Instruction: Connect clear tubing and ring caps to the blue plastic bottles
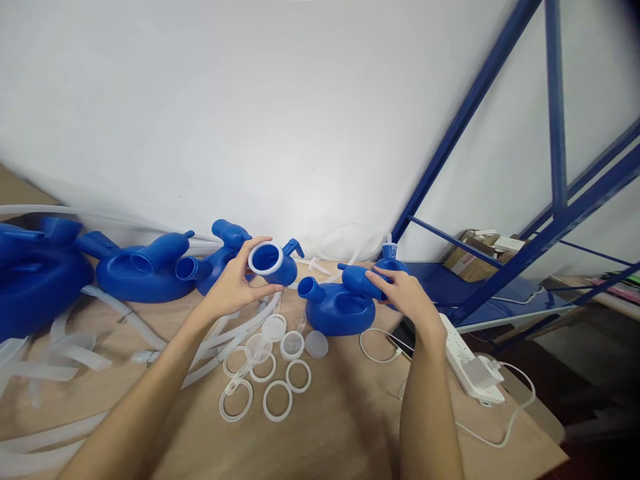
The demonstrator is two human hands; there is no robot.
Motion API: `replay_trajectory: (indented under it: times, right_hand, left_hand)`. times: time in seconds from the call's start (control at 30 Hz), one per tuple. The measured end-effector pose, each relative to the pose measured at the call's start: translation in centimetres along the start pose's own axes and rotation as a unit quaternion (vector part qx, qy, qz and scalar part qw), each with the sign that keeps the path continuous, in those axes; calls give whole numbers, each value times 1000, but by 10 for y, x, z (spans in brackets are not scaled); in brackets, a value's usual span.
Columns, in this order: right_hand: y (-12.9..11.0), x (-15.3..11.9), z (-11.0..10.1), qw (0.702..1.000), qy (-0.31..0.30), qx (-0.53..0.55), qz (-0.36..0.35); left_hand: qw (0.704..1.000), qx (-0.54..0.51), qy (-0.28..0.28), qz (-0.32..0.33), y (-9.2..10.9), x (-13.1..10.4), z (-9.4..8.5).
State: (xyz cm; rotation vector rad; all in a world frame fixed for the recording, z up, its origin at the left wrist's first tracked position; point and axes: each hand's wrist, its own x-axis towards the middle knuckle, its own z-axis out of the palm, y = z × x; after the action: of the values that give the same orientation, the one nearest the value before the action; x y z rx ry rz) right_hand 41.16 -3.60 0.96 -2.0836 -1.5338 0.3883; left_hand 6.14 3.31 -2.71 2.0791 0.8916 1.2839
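Note:
My left hand [243,280] is wrapped round a blue funnel-like cup [285,270], whose wide mouth has a white ring [265,259] and faces me. A small hooked spout sticks out at its far side. To the right, my right hand [400,287] grips another blue cup [361,280] by its wide end, its narrow spout pointing left. This second cup lies over a blue bottle [340,310] standing on the table, with its open neck to the left. Several white rings [277,401] and round clear caps [317,344] lie in front of the bottle.
More blue bottles [145,273] with cups stand at the left, among clear tubes [125,317]. On the right of the table [325,440] are a phone [404,337], a white power strip [465,363] and cables. Beyond is a blue metal rack [450,153] with a cardboard box [470,260].

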Motion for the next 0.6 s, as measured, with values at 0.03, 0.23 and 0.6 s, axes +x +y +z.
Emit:
replay_trajectory:
  times: [0.03,0.23,0.6]
  right_hand:
    - [-2,1,3,1000,6,0,3]
    - [-6,-5,9,989,-118,85,22]
    - [38,28,22,974,-144,35,-174]
  left_hand:
    - [1000,-2,-5,-2,0,0,1]
    - [1000,-7,-18,12,-5,-1,7]
    - [998,-24,-49,14,-4,-4,13]
